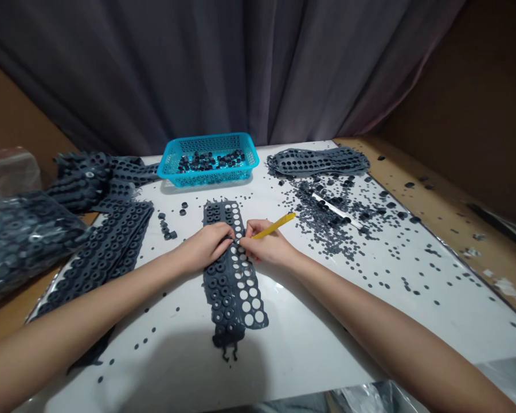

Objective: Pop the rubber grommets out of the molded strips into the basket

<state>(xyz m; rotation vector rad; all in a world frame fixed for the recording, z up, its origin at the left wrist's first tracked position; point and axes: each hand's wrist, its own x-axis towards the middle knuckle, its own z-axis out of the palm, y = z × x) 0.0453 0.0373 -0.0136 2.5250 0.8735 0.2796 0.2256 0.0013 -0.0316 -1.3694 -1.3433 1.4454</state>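
Left hand [206,246] curls over a dark rubber sheet [234,281] lying mid-table, its fingertips close together; whether they grip anything, I cannot tell. The right hand [264,246], just beside it, pinches a yellow stick [275,225]. Beyond the sheet, a blue basket [210,176] holds dark pieces [212,162]. Small dark discs [327,235] litter the white table [309,355] to the right.

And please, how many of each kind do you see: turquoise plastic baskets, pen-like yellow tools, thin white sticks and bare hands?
Turquoise plastic basket: 1
Pen-like yellow tool: 1
Thin white stick: 1
Bare hands, left hand and right hand: 2
Total: 5
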